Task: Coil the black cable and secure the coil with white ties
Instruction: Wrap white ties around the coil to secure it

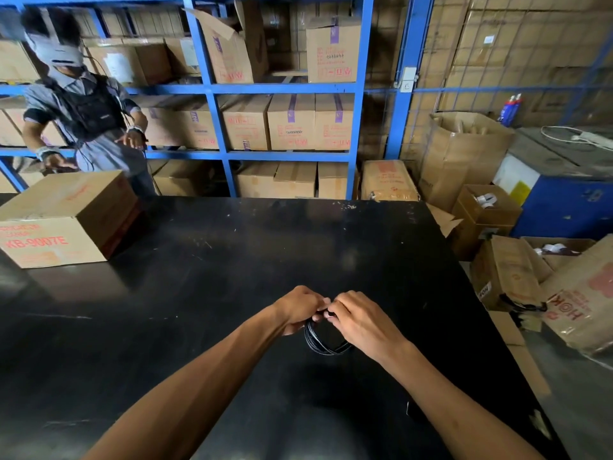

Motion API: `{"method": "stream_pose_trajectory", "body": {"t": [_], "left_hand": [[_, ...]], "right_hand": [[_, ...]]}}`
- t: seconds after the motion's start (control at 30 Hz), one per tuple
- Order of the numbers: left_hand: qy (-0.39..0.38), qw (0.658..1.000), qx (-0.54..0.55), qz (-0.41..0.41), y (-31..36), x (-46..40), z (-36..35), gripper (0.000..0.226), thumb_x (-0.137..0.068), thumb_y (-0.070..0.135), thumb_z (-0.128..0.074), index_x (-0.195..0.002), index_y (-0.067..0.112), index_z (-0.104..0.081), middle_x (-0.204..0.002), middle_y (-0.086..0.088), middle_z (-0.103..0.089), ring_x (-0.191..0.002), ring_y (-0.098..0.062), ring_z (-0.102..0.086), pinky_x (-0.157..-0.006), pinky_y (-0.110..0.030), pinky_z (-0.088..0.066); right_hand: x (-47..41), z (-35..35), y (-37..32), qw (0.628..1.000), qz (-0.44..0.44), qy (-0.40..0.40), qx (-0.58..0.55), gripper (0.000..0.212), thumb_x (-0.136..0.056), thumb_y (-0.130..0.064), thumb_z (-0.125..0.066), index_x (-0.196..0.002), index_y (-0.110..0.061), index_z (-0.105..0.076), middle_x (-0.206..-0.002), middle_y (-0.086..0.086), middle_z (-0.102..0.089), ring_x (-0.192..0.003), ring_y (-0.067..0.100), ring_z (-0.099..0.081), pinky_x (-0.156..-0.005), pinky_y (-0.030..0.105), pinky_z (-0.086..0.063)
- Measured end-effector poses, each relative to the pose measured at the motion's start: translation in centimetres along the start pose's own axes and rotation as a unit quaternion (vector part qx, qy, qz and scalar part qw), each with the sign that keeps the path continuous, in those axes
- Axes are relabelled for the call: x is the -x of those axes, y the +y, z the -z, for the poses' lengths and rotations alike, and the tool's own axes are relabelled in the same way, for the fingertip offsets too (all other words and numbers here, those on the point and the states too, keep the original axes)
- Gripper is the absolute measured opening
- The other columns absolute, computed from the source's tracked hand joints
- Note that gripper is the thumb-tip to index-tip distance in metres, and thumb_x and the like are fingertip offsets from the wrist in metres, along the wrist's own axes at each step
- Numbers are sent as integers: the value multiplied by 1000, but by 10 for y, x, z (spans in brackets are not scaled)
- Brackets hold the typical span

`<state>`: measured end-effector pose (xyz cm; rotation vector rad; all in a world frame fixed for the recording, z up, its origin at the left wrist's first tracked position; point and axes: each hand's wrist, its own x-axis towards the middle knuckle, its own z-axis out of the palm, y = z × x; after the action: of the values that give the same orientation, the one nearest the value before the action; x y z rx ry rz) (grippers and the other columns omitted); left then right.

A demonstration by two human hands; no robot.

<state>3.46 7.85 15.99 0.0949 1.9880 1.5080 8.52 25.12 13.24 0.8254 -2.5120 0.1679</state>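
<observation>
A black cable (319, 346), wound into a small coil of several loops, hangs just above the black table (232, 267). My left hand (300, 308) and my right hand (360, 318) meet at the top of the coil, fingertips pinched together on it. A small white piece, probably a tie (326, 308), shows between the fingertips. The upper part of the coil is hidden by my fingers.
A cardboard box (63, 220) stands on the table's far left. A person (86, 107) stands behind it by blue shelving (215, 91) filled with cartons. Open cardboard boxes (517, 260) lie on the floor beyond the table's right edge.
</observation>
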Motion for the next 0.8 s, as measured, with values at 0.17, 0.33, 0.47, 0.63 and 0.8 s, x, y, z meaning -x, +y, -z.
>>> {"method": "stream_pose_trajectory", "body": {"t": [0.17, 0.33, 0.47, 0.63, 0.8], "left_hand": [[2, 989, -115, -93, -5, 4, -2, 24, -100, 21, -54, -81, 18, -69, -70, -1, -51, -67, -17, -42, -67, -34, -39], [-39, 992, -17, -119, -31, 6, -3, 49, -93, 15, -69, -140, 18, -55, -116, -1, -70, -103, -12, -67, -94, -29, -52], [19, 984, 158, -78, -37, 3, -10, 22, -95, 1, -63, -116, 3, -68, -95, -15, -74, -89, -24, -74, -84, -37, -60], [93, 965, 245, -13, -24, -6, -16, 15, -98, -2, -56, -108, -6, -67, -78, -12, -65, -70, -19, -72, -78, -39, -64], [63, 922, 379, 44, -4, -7, -12, 17, -100, -6, -46, -93, -7, -61, -78, -15, -60, -75, -25, -66, -64, -39, -65]], "right_hand": [[-1, 0, 0, 994, -96, -45, -30, 46, -61, 10, -77, -99, -10, -62, -83, 6, -68, -71, 24, -65, -68, 40, -58], [-2, 13, 10, 978, -200, -52, -24, 59, -47, 13, -76, -99, -6, -58, -81, 11, -64, -67, 29, -63, -65, 40, -56], [-2, 13, 28, 976, -210, -24, -58, 39, -72, 7, -75, -103, -6, -55, -88, 13, -67, -77, 33, -67, -68, 40, -53], [12, 13, 29, 989, -118, 11, -84, 47, -94, -35, -65, -134, -13, -57, -142, 7, -59, -130, 22, -55, -107, 39, -47], [39, -8, 22, 997, -49, -51, 21, 44, -98, -46, -52, -126, -13, -62, -110, 2, -71, -108, 21, -66, -114, 49, -41]]}}
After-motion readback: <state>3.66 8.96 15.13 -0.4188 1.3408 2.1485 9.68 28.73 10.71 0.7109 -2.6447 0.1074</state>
